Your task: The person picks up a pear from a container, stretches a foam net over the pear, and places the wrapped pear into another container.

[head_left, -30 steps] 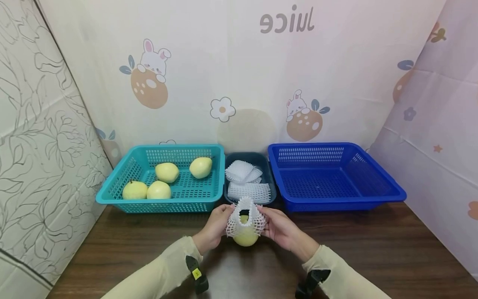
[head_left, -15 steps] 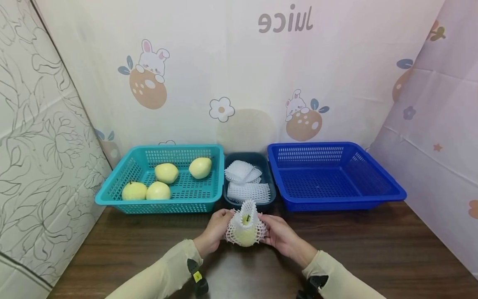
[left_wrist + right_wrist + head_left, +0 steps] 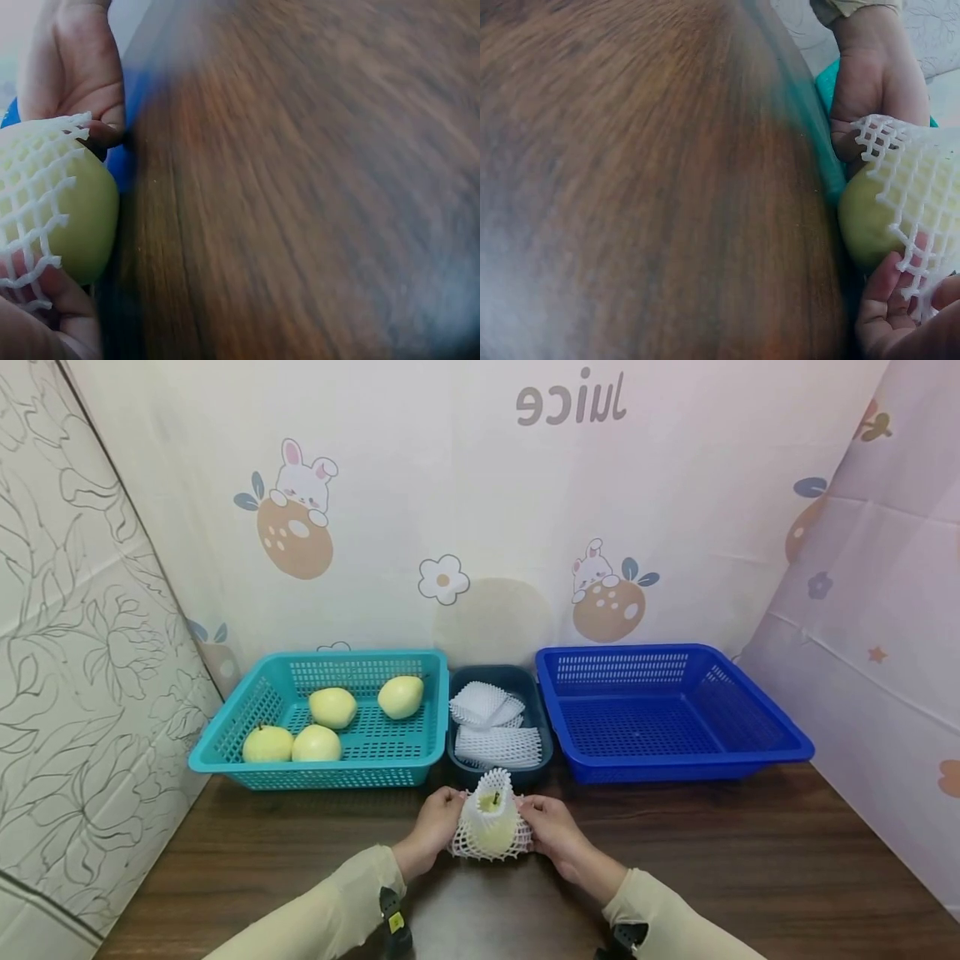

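A pale yellow-green pear (image 3: 94, 217) stands on the table in front of me, its stem pointing up. Over it sits a white foam net (image 3: 471, 823), whose narrow top forms a collar around the stem. The net's lower edge flares out near the table in the head view. My left hand (image 3: 433, 828) pinches the left side of the net, and my right hand (image 3: 559, 837) pinches the right side. Both wrist views show the pear's lower part bare below the mesh edge, with fingers hooked at that edge.
Behind and left is a teal basket (image 3: 322, 767) holding several pears (image 3: 332, 707). A small dark tray (image 3: 517, 673) with folded foam nets (image 3: 498, 746) stands in the middle. A blue basket (image 3: 686, 761) stands at the right on the brown wooden table (image 3: 750, 852).
Both hands have drawn the net downward over the pear. The mesh now reaches lower, and the pear's stem shows through the top opening.
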A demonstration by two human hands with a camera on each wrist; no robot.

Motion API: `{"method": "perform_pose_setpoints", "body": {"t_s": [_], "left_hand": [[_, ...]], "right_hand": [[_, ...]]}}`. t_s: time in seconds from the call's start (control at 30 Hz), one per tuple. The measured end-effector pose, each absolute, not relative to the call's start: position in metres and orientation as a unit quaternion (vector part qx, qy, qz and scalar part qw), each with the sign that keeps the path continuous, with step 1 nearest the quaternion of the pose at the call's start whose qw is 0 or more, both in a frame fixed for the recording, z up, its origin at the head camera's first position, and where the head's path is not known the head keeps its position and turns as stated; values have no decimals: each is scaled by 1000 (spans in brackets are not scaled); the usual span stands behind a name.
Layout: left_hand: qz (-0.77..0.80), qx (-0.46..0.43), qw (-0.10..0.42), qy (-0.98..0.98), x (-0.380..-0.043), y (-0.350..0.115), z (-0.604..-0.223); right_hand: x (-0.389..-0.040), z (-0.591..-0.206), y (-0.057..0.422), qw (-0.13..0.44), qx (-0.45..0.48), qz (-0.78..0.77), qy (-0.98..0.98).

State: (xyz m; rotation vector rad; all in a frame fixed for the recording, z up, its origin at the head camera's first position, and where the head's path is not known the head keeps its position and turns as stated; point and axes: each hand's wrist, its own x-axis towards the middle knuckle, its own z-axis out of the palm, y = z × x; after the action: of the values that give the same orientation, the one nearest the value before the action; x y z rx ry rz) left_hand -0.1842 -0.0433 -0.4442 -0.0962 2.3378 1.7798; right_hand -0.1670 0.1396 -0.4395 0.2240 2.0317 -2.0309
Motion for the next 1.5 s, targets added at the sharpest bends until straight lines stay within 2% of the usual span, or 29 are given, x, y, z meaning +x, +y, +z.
{"method": "perform_pose_setpoints", "body": {"t_s": [0.17, 0.47, 0.63, 0.77, 1.03, 1.5], "left_hand": [[574, -9, 106, 812, -185, -43, -444], [554, 27, 118, 823, -185, -45, -437], [577, 39, 146, 803, -183, -48, -425], [614, 37, 148, 775, -181, -48, -421], [660, 0, 173, 731, -180, -49, -424], [690, -14, 198, 696, -178, -48, -424]], "right_hand": [[-166, -438, 137, 126, 61, -682, 718], [-166, -429, 138, 163, 47, -699, 695], [-167, -425, 137, 159, 44, -727, 667], [-165, -419, 135, 158, 43, -741, 651], [-158, -413, 132, 194, 30, -709, 677], [-163, -418, 126, 146, 55, -726, 670]]}}
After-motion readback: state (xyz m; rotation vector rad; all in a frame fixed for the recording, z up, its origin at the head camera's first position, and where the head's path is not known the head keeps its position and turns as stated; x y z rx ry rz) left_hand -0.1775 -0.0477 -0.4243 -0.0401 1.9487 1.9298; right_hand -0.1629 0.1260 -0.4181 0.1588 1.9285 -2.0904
